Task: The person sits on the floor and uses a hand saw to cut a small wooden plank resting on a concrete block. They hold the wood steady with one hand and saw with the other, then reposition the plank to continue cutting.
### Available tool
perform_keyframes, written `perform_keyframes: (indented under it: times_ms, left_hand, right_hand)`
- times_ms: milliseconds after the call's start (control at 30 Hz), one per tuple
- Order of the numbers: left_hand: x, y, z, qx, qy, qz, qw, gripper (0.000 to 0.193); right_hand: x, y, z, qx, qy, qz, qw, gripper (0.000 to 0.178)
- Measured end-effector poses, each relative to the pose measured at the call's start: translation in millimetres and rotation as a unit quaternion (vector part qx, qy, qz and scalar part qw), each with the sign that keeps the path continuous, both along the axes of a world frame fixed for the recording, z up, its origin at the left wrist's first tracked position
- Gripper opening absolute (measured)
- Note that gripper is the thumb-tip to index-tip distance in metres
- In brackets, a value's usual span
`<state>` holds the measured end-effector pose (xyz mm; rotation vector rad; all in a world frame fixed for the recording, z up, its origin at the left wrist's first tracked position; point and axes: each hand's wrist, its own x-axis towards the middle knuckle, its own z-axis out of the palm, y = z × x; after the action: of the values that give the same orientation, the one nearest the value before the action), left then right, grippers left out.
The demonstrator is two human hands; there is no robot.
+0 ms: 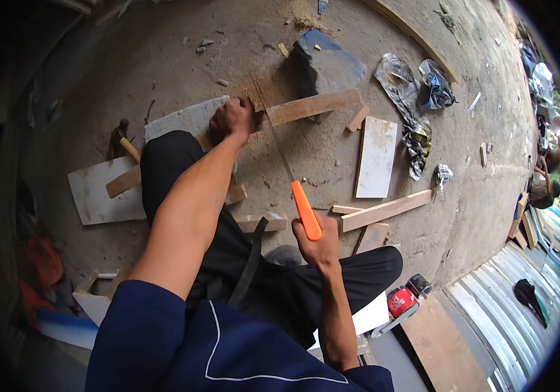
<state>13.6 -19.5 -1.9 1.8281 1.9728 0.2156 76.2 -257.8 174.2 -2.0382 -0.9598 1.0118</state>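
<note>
Plank (312,106) lies flat on the concrete floor (476,150) ahead of my knee, one end propped on a grey slab (185,117), and my saw (286,166) stands across it near that end. My left hand (231,121) presses down on the wood just beside the blade, fingers curled over the edge. My right hand (319,245) has its fingers wrapped fully around the orange handle, closed tight.

To cut well here, I judge I should keep the blade upright and in line with my forearm, use long light strokes, and keep my left thumb back from the teeth. Weight on the plank must stay firm so it does not chatter on the slab.

Counting around me: one saw, one hammer (123,140) lying on a white panel (100,193) to my left, one white board (376,157) to the right of the blade, one long pale batten (384,210) near my right hand, one dark blue stone (325,62) beyond the plank, and one red tape measure (403,300) by my right leg. Small offcuts are scattered between these; I cannot count them surely.
</note>
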Motion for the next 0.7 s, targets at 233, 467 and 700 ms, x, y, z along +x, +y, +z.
perform_keyframes:
  times_ms: [233, 467, 700]
  left_hand:
    - [9.1, -0.2, -1.6, 0.020, -0.021, -0.001, 1.000, 0.044]
    - [0.5, -7.9, 1.9, 0.062, -0.030, -0.017, 0.997, 0.041]
    - [3.6, -7.6, 6.8, 0.064, -0.049, -0.005, 0.997, 0.040]
  right_hand:
    - [2.4, 34.6, -40.1, 0.012, -0.015, -0.021, 1.000, 0.020]
    - [-11.2, 4.0, -23.6, 0.023, -0.007, -0.031, 0.999, 0.022]
    - [3.6, 31.4, -39.6, -0.009, 0.014, -0.023, 1.000, 0.024]
